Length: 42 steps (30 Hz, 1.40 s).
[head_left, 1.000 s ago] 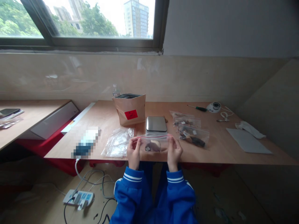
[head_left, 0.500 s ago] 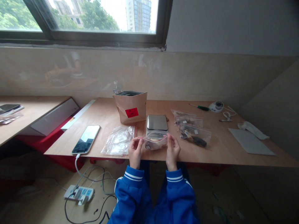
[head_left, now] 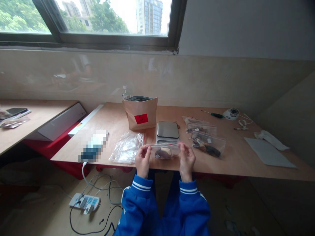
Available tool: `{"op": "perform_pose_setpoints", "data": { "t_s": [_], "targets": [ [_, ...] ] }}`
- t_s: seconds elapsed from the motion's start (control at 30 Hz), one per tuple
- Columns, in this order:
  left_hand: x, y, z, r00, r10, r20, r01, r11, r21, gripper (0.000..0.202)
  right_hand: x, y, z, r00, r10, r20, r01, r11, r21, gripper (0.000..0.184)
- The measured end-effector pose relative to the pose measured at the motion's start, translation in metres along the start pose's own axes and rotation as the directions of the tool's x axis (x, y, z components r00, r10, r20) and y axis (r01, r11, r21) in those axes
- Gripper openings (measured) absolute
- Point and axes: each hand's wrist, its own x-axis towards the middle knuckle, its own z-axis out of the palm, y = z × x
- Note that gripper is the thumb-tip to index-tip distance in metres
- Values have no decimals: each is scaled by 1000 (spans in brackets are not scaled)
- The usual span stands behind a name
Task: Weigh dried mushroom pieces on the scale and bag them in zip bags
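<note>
My left hand [head_left: 142,160] and right hand [head_left: 187,160] each pinching an end of the zip bag [head_left: 165,151], stretched taut above the table [head_left: 233,157] edge.

A wooden table [head_left: 236,157] stands against a beige tiled wall [head_left: 197,82]. Above, a dark-framed window [head_left: 98,19] shows trees and towers in daylight. A power strip [head_left: 85,202] lies on the floor [head_left: 36,213].
</note>
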Motion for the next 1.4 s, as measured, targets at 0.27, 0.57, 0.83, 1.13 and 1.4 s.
{"op": "perform_pose_setpoints", "data": {
  "t_s": [0.27, 0.57, 0.83, 1.13, 1.4],
  "targets": [
    [2, -1, -4, 999, 45, -1, -45, 999, 16, 26, 1, -13, -1, 978, -188, 87, 203, 953, -223, 29],
    [0, 13, -7, 976, 160, 145, -164, 986, 14, 19, 3, -80, 43, 426, -128, 896, 846, 409, -343, 15],
    [3, 15, -11, 939, 282, 199, -300, 951, 71, 14, 19, -73, 53, 329, -16, 944, 887, 349, -303, 17],
    [9, 9, -8, 950, 252, 182, -269, 960, 76, 15, 22, -74, 49, 362, -13, 932, 884, 323, -339, 21],
    [11, -1, -4, 973, 178, 145, -189, 980, 66, 17, 26, -67, 45, 329, -6, 944, 899, 307, -311, 18]
  ]
}}
